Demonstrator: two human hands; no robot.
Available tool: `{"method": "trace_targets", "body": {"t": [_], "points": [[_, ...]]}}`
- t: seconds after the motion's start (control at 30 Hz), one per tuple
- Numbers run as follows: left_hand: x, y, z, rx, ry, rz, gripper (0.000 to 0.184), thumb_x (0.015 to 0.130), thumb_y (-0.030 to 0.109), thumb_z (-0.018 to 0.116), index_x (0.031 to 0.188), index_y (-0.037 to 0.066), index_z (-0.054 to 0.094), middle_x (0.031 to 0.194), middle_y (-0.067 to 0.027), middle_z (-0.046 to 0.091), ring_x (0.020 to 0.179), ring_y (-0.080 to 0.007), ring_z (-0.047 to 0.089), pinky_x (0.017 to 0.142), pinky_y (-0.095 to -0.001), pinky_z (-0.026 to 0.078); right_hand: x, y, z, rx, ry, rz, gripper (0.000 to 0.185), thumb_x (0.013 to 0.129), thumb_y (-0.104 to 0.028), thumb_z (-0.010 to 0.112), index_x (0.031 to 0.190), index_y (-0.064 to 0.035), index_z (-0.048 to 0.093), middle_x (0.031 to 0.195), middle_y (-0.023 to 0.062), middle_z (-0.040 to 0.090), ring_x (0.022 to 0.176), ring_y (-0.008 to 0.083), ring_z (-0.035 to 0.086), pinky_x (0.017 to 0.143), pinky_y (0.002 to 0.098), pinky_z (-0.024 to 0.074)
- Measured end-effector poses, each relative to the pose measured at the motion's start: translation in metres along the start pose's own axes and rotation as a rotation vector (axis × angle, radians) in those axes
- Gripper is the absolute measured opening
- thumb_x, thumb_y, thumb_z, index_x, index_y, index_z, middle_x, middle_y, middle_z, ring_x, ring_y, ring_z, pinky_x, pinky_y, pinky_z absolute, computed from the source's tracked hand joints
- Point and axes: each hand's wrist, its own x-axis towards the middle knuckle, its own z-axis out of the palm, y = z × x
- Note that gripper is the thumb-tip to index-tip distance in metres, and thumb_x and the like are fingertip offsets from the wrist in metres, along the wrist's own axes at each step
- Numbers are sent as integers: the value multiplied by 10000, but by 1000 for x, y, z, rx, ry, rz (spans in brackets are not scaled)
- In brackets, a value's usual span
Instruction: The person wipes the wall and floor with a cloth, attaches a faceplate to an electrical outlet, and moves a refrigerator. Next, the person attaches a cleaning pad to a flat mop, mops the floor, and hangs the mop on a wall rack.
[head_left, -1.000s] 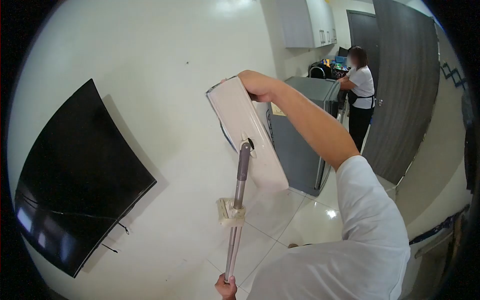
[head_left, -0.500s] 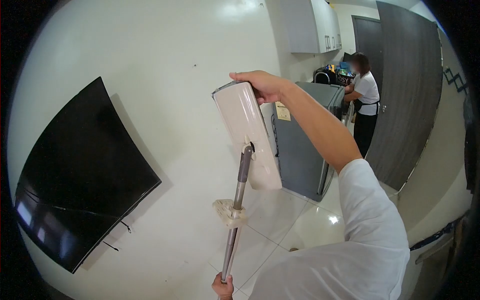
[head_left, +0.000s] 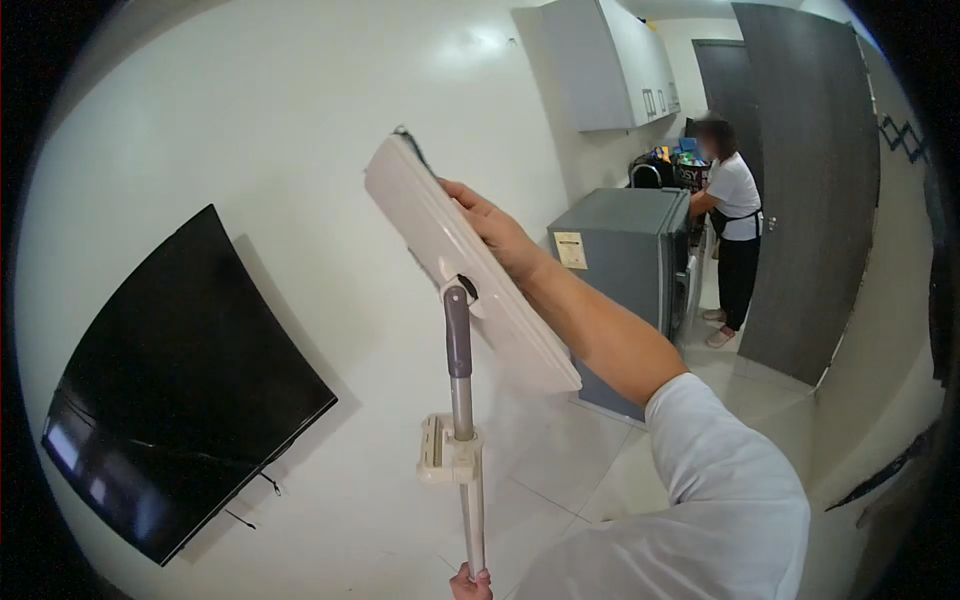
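1. Head view: a mop (head_left: 457, 335) is held raised before the wall (head_left: 330, 120), between the screen (head_left: 190, 390) and the fridge (head_left: 620, 240); its plate (head_left: 430, 215) is tilted, joint side toward the camera.
2. The pole (head_left: 462, 405) is wrapped low down by the closed left hand (head_left: 471, 583), probably so that the weight is borne from below.
3. The right hand (head_left: 500, 235) is laid along the plate's edge, fingers lightly bent, likely so that the hinged plate is kept from swinging. Whether anything is pinched cannot be told, as part of the hand is covered by the plate.
4. The cream block (head_left: 450, 448) is threaded on the pole below the joint, seemingly so that it can be slid; its far side is hidden.
5. Only a dark strip of pad (head_left: 413, 147) is shown at the plate's top corner; the rest is turned away.
6. The pole's lower end is cut off by the frame, and the left forearm is out of sight.
7. The fridge is partly covered by the right arm (head_left: 610, 325). Behind it, a co-worker (head_left: 738, 190) is seen, whose hands are hard to make out.
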Motion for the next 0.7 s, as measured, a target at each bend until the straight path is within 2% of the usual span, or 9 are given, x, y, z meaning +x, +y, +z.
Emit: {"method": "trace_targets", "body": {"t": [0.07,0.2,0.3,0.37,0.4,0.5,0.53,0.6,0.7], "points": [[-3,-4,4,-109,-59,-55,318,904,341,597,868,25,616,594,-18,539,544,-123,520,494,-291,430,-3,5,6,1,-121,36,613,991,-400,500,1491,-87,334,1184,46,556,1039,131,586,945,337,519],[-9,23,3,-352,-103,-122,400,928,416,569,906,18,603,590,5,524,521,-89,484,461,-248,394,-5,18,7,-23,-88,135,686,1001,-471,427,1545,-114,210,1212,37,514,1065,153,563,962,340,512],[-18,26,-1,-402,-157,-168,452,938,460,554,944,10,597,598,3,527,494,-78,458,421,-239,352,-6,26,4,-54,29,104,640,1013,-476,384,1522,-103,279,1133,65,560,978,184,610,885,340,540],[-19,26,-3,-396,-189,-182,471,944,474,546,960,6,594,605,0,528,479,-77,446,402,-241,333,-7,27,-2,-136,82,169,586,1025,-446,374,1495,-97,344,1011,93,600,847,198,642,767,341,555],[-20,29,-3,-430,-181,-193,459,950,461,539,958,6,597,604,1,527,470,-75,441,391,-243,324,-9,29,2,-81,143,170,510,1032,-419,381,1399,-74,461,907,107,615,751,203,654,684,347,551],[-22,36,-7,-473,-165,-198,420,966,421,526,945,8,599,597,1,524,475,-76,451,396,-241,327,-11,29,1,-185,230,246,438,1030,-399,404,1271,-56,532,899,73,610,779,147,627,696,314,529],[-21,36,-9,-448,-158,-190,429,959,431,538,931,7,601,598,1,524,486,-81,456,409,-244,341,-12,27,3,-184,231,244,438,1030,-399,404,1271,-56,532,899,73,610,779,147,627,696,314,529],[-20,33,-13,-423,-150,-182,439,952,440,550,916,6,604,598,0,525,498,-86,461,423,-247,354,-12,23,8,-341,303,173,339,1023,-352,426,1129,-61,564,859,25,585,762,87,565,696,269,485],[-20,23,-17,-318,-83,-131,471,936,473,571,883,7,608,606,-4,533,521,-96,467,453,-256,380,-12,20,-1,-384,335,131,325,1000,-331,449,1067,-46,590,873,52,564,805,117,540,722,301,460]]}}
